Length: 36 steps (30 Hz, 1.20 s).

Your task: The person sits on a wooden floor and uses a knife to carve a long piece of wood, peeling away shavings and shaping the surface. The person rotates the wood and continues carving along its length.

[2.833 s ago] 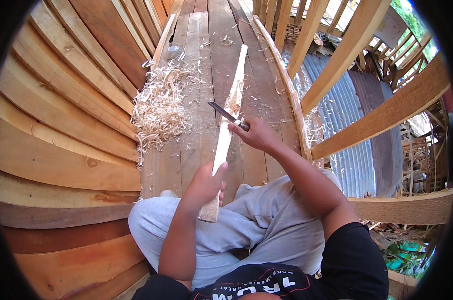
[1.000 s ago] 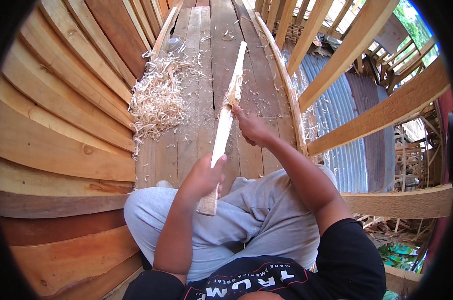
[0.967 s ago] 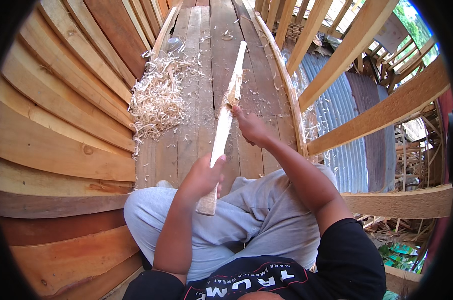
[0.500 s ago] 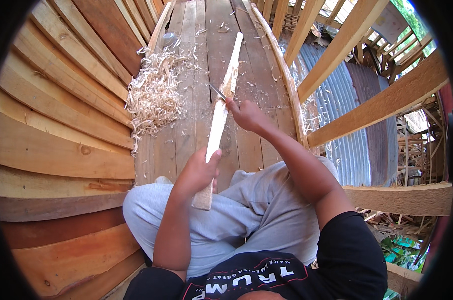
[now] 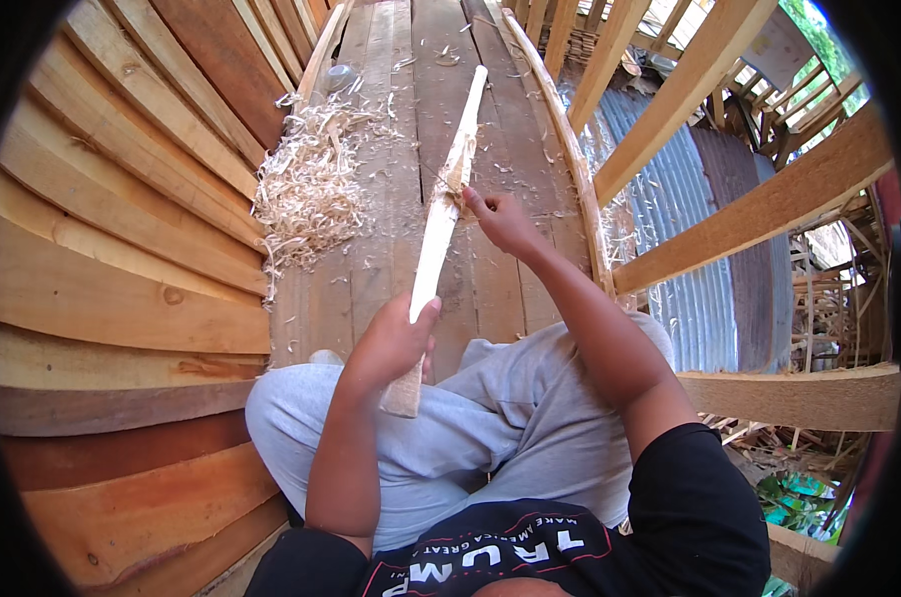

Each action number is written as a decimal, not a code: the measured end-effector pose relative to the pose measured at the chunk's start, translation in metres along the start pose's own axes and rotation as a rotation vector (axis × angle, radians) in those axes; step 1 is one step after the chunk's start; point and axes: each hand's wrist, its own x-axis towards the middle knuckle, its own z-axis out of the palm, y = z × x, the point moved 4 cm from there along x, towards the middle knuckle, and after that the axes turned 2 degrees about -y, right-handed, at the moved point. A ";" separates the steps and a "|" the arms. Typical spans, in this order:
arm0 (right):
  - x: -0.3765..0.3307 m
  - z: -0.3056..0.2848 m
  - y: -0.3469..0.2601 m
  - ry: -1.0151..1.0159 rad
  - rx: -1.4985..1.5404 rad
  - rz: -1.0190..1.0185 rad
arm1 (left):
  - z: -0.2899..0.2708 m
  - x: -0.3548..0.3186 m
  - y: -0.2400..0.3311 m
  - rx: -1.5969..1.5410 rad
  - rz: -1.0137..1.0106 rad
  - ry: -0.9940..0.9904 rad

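A long pale piece of wood (image 5: 433, 261), carved to a narrow rounded far end, slants away from my lap. My left hand (image 5: 396, 340) wraps round it near its square, rougher near end, which rests over my leg. Beside its middle, my right hand (image 5: 500, 219) is closed on a knife, the grip mostly hidden by my fingers. The thin blade (image 5: 436, 181) lies across the wood and is hard to make out. Rough, partly cut wood shows just beyond the blade.
A heap of curled wood shavings (image 5: 309, 189) lies at left, with a small greyish round object (image 5: 341, 78) beyond it. Stacked planks (image 5: 122, 279) wall the left side. At right stand a wooden railing (image 5: 759, 224) and corrugated metal sheets (image 5: 674, 189) outside. Loose shavings dot the plank floor (image 5: 371, 289).
My right hand has shifted slightly to the right and nearer the wood's far part, and the knife blade has turned thinner in view. My left hand keeps its hold.
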 end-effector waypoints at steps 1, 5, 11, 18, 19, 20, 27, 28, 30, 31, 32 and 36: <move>0.003 -0.004 0.002 0.130 -0.149 -0.163 | 0.003 0.000 0.001 -0.008 -0.010 -0.001; -0.020 -0.006 -0.028 0.294 -0.559 -0.352 | 0.004 -0.005 0.005 -0.044 -0.047 0.021; -0.009 0.002 -0.016 0.239 -0.402 -0.241 | 0.005 -0.005 0.008 -0.050 -0.021 0.029; -0.013 0.009 -0.019 -0.634 0.552 0.533 | 0.005 -0.002 0.001 -0.076 -0.046 -0.012; -0.013 0.005 -0.017 -0.708 0.576 0.540 | 0.007 -0.004 0.001 -0.083 -0.064 -0.017; -0.013 0.001 -0.015 -0.781 0.602 0.545 | 0.010 -0.007 0.004 -0.088 -0.083 -0.022; -0.013 -0.006 0.001 -0.961 0.760 0.530 | -0.001 -0.013 0.004 -0.035 -0.080 -0.083; -0.010 -0.014 0.007 -0.863 0.625 0.491 | -0.007 -0.012 0.005 -0.028 -0.076 -0.113; -0.013 -0.030 -0.004 -0.677 0.346 0.411 | -0.019 -0.011 0.005 -0.031 -0.067 -0.166; -0.011 -0.034 -0.002 -0.614 0.293 0.414 | -0.017 -0.011 0.005 -0.083 -0.049 -0.159; -0.016 -0.034 -0.004 -0.617 0.396 0.413 | -0.012 -0.012 0.007 -0.113 -0.051 -0.174; -0.027 -0.035 -0.003 -0.680 0.831 0.437 | -0.004 -0.012 0.013 -0.145 -0.011 -0.220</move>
